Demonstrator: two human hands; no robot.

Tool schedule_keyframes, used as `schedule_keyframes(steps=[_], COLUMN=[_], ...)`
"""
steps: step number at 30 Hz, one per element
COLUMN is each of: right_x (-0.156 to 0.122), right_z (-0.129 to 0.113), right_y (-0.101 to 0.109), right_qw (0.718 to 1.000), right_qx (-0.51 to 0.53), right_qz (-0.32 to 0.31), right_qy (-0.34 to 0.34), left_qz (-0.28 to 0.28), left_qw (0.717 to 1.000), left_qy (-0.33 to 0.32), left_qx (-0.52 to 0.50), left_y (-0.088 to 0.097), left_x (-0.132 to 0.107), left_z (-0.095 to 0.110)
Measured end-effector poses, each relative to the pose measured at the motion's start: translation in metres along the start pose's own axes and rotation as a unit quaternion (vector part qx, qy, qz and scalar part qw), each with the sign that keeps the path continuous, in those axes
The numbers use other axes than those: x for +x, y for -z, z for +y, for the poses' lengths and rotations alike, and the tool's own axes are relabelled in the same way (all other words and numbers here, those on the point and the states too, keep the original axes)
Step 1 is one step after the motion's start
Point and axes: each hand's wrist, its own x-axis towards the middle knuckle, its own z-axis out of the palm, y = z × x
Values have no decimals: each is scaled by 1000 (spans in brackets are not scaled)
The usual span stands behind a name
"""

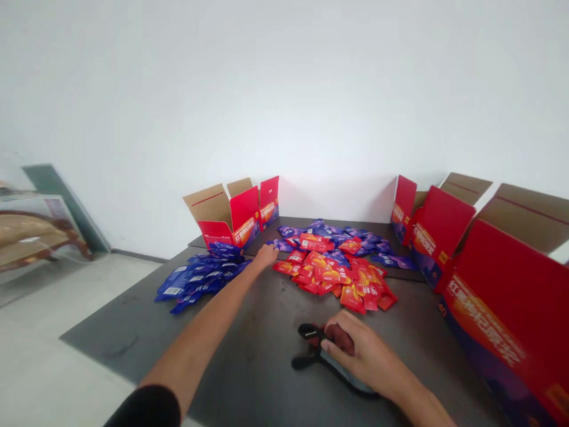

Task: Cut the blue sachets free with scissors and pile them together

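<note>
My left hand (267, 255) stretches far forward over the table. Its fingers are closed at the edge of a purple sachet (281, 245), left of the mixed pile. Close in front of me, my right hand (355, 347) is wrapped around a black and grey handheld object (306, 360) with dark rounded ends; its kind is unclear, partly covered by my palm. Red sachets (329, 273) lie heaped beyond my right hand, with more purple sachets (368, 240) behind them. Beside my left forearm, blue sachets (191, 281) overlap in a stack.
Open red cartons (244, 216) stand at the back left of the dark table (253, 356). Larger open red cartons (502, 320) line the right side, flaps raised. A white wall (284, 107) rises behind. A wooden couch (35, 237) is on the floor at far left.
</note>
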Motion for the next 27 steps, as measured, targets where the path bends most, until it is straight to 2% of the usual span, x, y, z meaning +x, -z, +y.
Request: schedule_keyframes(steps=[2,6,12,19,24,27], right_x=[-1,-3,-3,-3,-4,-3], right_z=[-4,-12,-12,-11,-14,-14], right_y=[2,6,8,7,10,11], right_qw=[1000,1000,1000,1000,999,1000], right_qx=[1,3,-1,-8,-7,-4], right_qz=[-1,-4,-7,-13,-20,-23], right_qy=[-8,-21,-25,-21,-25,-21], left_qz=[1,-20,-75,-94,-138,-144], left_qw=[999,995,988,989,986,986], left_qy=[36,87,112,57,3,-16], left_qx=[12,35,78,94,89,80], left_y=[-10,-28,-33,-21,-11,-9], left_x=[23,54,85,87,83,77], left_z=[3,-1,-15,-29,-41,-42])
